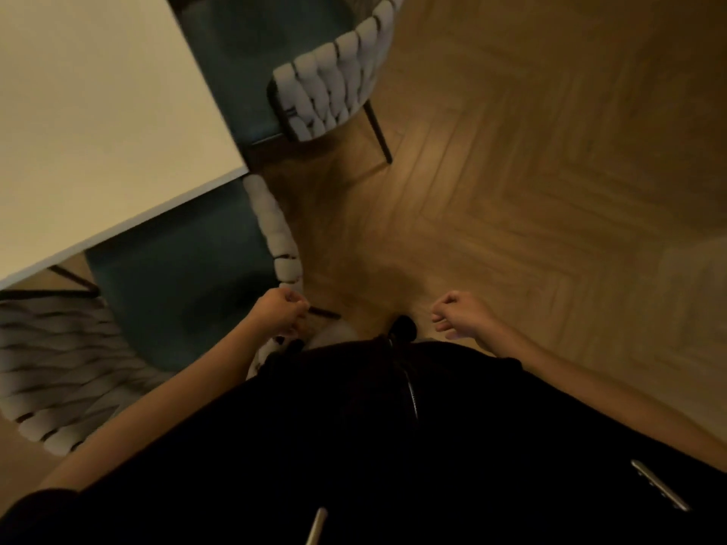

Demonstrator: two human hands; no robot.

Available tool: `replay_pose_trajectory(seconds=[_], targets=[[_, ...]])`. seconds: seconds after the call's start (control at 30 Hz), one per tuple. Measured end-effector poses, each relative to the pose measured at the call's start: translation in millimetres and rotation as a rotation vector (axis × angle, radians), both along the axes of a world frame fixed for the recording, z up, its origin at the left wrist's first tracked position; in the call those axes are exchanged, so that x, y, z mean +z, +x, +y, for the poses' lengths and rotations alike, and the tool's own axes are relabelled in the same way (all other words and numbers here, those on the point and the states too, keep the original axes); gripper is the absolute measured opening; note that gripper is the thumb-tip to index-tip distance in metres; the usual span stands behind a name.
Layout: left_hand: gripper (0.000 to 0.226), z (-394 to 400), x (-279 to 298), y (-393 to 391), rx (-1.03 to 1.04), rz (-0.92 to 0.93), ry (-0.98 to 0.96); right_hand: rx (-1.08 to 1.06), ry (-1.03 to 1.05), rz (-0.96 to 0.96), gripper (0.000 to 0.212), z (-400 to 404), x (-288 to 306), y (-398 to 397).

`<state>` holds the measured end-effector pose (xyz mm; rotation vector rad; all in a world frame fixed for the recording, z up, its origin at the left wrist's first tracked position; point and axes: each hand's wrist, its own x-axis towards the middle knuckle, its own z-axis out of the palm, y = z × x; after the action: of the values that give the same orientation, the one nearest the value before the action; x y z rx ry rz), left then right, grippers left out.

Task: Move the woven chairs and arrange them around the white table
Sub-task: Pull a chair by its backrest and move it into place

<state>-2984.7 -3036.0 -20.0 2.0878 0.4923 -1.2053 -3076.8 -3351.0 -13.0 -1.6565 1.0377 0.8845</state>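
While woven chairs (275, 238) flank white table (98, 112), both hands' fingers (442, 322) curled, holding nothing.

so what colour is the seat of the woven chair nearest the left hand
Dark teal, best seen in the head view: the cushioned seat of the pale grey woven chair.
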Motion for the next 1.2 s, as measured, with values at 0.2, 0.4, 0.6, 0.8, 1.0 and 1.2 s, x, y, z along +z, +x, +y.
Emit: replay_pose_trajectory(seconds=[0.2,0.4,0.6,0.8,1.0,1.2], targets=[[0.006,-76,2,46,-0.082,-0.013,-0.006,-0.041,-0.040,0.003,0.012,-76,0,13],[0.010,-132,-14,102,-0.115,-0.041,0.003,-0.023,-0.068,0.007,0.007,-138,-4,56],[0.003,-186,-24,187,-0.181,-0.002,0.027,-0.007,-0.079,-0.028,0.010,-194,-6,153],[0.002,-238,-16,276,-0.194,-0.058,0.003,0.043,-0.086,-0.043,0.009,-243,7,268],[0.009,-282,-3,362,-0.117,-0.049,-0.022,0.103,-0.070,-0.060,0.008,-279,13,368],[0.008,-305,-2,424,-0.030,-0.063,-0.023,0.233,-0.066,-0.065,0.009,-313,0,462]])
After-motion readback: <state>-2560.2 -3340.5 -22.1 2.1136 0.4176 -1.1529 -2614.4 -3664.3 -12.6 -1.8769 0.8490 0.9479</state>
